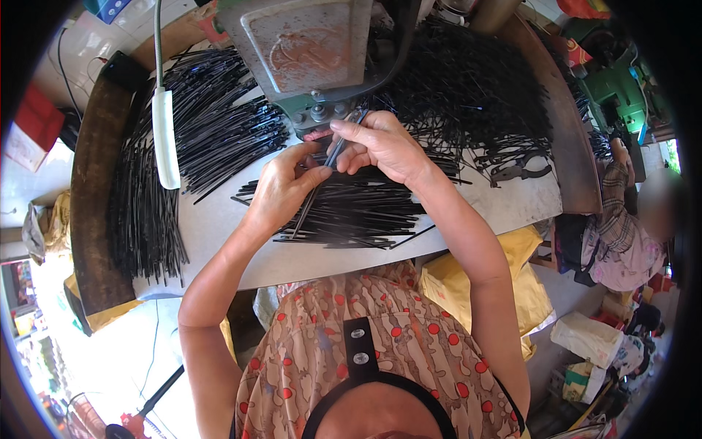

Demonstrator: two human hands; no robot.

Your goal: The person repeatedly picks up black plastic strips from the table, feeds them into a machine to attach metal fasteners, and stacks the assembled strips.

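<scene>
Thin dark rods [338,150] slant between my two hands, just in front of the machine head [318,113]. My left hand [279,189] pinches them lower down between thumb and fingers. Higher up, my right hand [384,146] grips them with its thumb and index finger, the other fingers curled. Whether it is one folded rod or a few together, I cannot tell. Under my hands lies a loose heap of black rods [358,216] on the pale tabletop [219,252]. My fingers partly cover the tooling of the machine.
Large piles of black rods [219,124] lie left and right [468,88] of the machine. Dark-handled pliers [521,170] rest on the right. A white strip lamp [165,139] hangs at left. A curved wooden rim [99,212] borders the table. Another person [621,241] sits at far right beside a green machine [614,88].
</scene>
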